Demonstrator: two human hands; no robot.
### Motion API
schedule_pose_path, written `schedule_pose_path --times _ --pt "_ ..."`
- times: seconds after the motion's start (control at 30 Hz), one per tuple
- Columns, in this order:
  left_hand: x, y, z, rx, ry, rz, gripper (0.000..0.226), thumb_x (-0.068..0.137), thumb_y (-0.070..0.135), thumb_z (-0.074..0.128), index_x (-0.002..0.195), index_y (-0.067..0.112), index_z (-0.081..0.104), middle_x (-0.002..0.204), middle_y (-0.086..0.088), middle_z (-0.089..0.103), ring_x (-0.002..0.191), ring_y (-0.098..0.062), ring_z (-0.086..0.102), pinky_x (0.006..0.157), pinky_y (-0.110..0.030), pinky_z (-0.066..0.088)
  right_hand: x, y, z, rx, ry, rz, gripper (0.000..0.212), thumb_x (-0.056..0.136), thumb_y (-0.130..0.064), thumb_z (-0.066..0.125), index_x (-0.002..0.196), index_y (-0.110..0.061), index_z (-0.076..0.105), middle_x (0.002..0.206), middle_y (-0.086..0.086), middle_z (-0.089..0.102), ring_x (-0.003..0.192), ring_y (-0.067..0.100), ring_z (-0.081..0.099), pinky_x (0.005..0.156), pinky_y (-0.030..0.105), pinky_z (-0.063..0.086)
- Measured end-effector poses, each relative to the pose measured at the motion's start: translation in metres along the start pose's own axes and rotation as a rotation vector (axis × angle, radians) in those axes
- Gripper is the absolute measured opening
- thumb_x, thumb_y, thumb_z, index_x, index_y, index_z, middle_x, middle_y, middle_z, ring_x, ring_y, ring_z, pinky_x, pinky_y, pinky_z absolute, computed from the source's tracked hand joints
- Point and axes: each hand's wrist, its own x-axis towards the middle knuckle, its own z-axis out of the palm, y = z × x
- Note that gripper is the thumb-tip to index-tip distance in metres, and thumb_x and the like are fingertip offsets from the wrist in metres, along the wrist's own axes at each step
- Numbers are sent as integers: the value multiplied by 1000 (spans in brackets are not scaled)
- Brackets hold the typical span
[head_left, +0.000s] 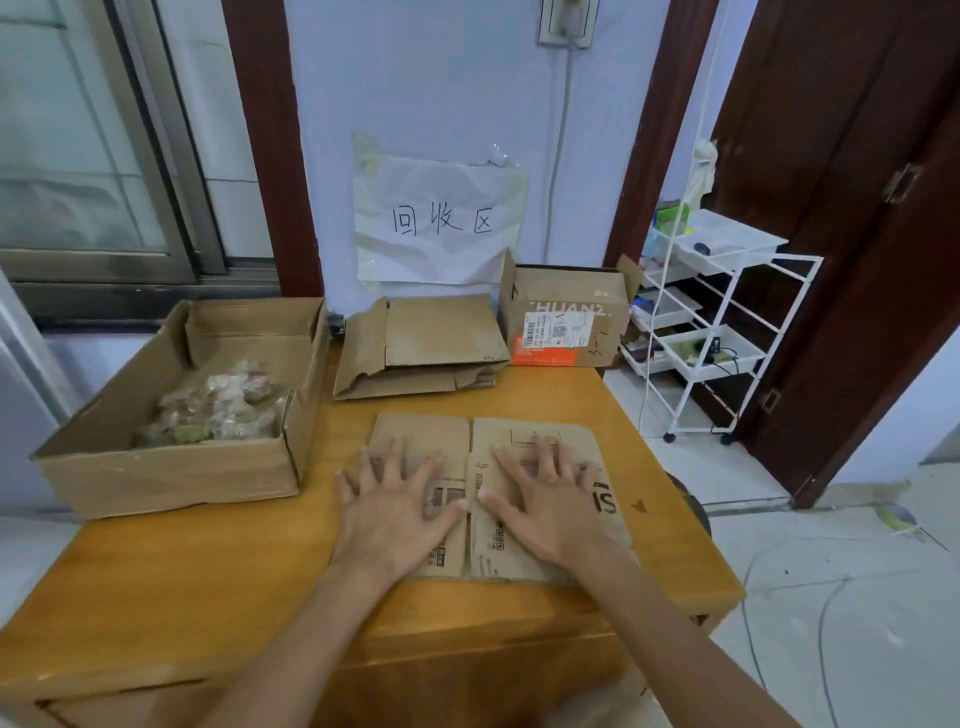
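A flattened brown cardboard box (483, 551) with black print lies on the wooden table (208, 561) near its front edge. My left hand (395, 509) presses flat on the left half with fingers spread. My right hand (550, 504) presses flat on the right half, fingers spread too. Both palms hide much of the print.
An open shallow carton (171, 473) holding crumpled tape and wrapping sits at the left. A stack of flattened boxes (421, 348) lies at the back, under a paper sign (436, 221). An upright labelled box (566, 322) stands back right. A white wire trolley (722, 312) stands beyond the table's right edge.
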Motion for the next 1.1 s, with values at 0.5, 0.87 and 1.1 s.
schedule_pose_path --times 0.5,0.87,1.1 --pt "-6 11 -5 -97 -27 -100 95 73 99 33 154 49 30 173 0 3 156 -45 -9 124 -65 1 7 8 11 -1 254 110 68 102 -71 9 159 -41 30 166 14 33 155 37 25 123 61 22" --pt "-4 12 -36 -386 57 -451 104 61 72 85 149 37 41 149 -9 39 130 -41 45 103 -54 47 -17 9 -10 199 225 447 85 80 -91 47 149 -40 47 149 13 36 130 40 40 105 56 37" --pt "-17 14 -84 -418 224 -372 83 72 52 88 146 38 53 144 -9 42 127 -35 45 106 -49 48 -32 0 -67 224 407 305 70 77 -80 69 139 -47 58 166 0 10 135 36 33 111 52 35"
